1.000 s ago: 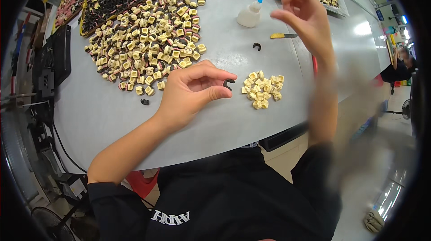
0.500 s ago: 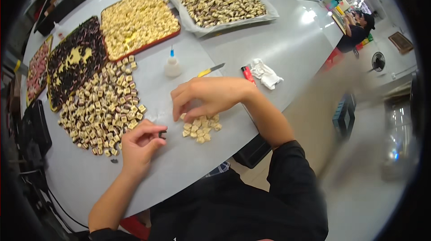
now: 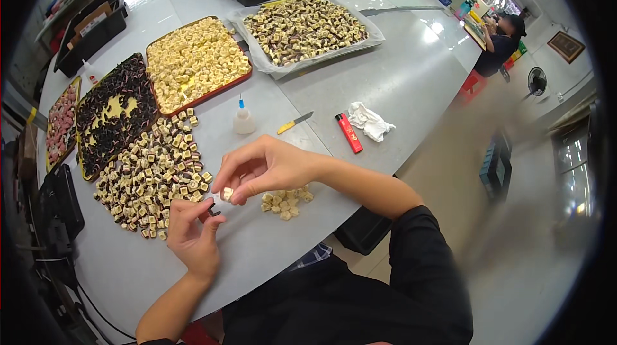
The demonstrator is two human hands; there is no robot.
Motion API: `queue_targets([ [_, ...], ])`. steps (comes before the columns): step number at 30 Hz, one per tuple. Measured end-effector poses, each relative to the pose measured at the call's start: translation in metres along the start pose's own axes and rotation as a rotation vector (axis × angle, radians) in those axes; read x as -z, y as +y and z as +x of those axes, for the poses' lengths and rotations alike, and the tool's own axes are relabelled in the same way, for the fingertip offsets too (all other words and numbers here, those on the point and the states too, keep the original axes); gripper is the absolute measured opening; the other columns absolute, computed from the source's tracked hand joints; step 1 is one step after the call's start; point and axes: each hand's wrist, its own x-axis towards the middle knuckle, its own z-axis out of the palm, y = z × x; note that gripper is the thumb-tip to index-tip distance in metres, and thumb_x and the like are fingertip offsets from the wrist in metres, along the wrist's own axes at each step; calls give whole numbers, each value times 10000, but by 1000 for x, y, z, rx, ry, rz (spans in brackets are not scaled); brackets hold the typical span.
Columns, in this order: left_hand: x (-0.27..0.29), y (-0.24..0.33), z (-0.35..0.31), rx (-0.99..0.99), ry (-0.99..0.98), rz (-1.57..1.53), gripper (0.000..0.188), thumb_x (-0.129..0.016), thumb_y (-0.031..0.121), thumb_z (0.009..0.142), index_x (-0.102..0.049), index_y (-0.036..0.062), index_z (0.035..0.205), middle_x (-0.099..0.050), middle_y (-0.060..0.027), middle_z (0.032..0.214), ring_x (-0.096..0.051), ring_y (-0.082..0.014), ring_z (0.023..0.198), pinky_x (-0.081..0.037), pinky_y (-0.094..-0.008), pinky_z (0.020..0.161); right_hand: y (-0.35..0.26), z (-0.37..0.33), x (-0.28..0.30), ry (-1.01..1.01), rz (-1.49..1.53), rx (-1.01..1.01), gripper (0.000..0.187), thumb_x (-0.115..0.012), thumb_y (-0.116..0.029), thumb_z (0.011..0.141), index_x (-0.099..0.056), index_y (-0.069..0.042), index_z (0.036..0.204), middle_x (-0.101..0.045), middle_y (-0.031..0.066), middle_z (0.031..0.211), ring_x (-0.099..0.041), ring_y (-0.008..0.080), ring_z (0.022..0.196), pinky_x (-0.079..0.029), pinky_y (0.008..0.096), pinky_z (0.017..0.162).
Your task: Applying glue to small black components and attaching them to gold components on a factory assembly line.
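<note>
My left hand [image 3: 194, 243] pinches a small black curved piece [image 3: 214, 210] between thumb and fingertips. Just above it, my right hand [image 3: 273, 163] grips a small cream-coloured block [image 3: 228, 194]. The two pieces are close, with a small gap between them. Beneath my right wrist lies a little heap of loose cream pieces [image 3: 283, 205], partly covered by the arm. To the left of my hands spreads a large pile of small cream-and-dark-brown pieces [image 3: 154, 174], each with a squarish cream face.
Behind stand a tray of cream pieces [image 3: 193, 62], a tray of black strips [image 3: 114, 129], a pink-piece tray [image 3: 62, 120] and a lined tray of two-tone pieces [image 3: 305, 27]. A needle-tipped bottle [image 3: 243, 121], knife [image 3: 295, 122], red lighter [image 3: 349, 133] and crumpled tissue [image 3: 371, 121] lie nearer.
My right hand has moved left from the cream heap to my left hand, now with a cream block in its fingers. My left hand keeps its black piece. The view has shifted slightly.
</note>
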Motion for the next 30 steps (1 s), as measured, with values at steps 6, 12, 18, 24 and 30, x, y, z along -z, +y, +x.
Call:
queue_targets([
  [6, 0, 2, 1, -49, -4, 45, 279, -747, -1, 683, -645, 37, 940, -486, -23, 788, -453, -111, 677, -376, -211, 597, 11, 4, -7, 74, 159, -101, 198, -673, -38, 795, -622, 23, 976, -631, 81, 922, -615, 119, 817, -513, 246, 738],
  [12, 0, 1, 1, -70, -1, 62, 283, -749, -4, 677, -649, 47, 937, -488, -23, 782, -449, -110, 671, -377, -212, 584, 12, 3, -7, 89, 168, -164, 219, -672, -25, 796, -615, 20, 1003, -631, 81, 968, -604, 111, 878, -497, 240, 801],
  [18, 3, -1, -2, -31, -61, 23, 229, -703, -1, 741, -635, 30, 958, -448, -12, 828, -414, -100, 712, -348, -200, 654, 15, 2, -9, 63, 158, -169, 208, -682, -29, 789, -604, 21, 975, -629, 73, 955, -604, 112, 882, -488, 243, 814],
  [24, 6, 0, -3, -52, 10, 57, 270, -731, -33, 676, -657, 45, 924, -491, -22, 777, -449, -112, 681, -370, -218, 593, 18, 7, -15, 32, 198, -175, 195, -684, -20, 783, -593, 12, 951, -630, 72, 936, -608, 115, 874, -487, 244, 806],
  [30, 0, -3, 3, -119, 27, 61, 301, -759, -22, 637, -690, 72, 915, -535, -21, 735, -482, -117, 636, -371, -225, 541, 7, 2, -11, 153, 58, -262, 235, -725, -13, 724, -584, -11, 911, -633, 61, 909, -610, 105, 846, -488, 239, 758],
])
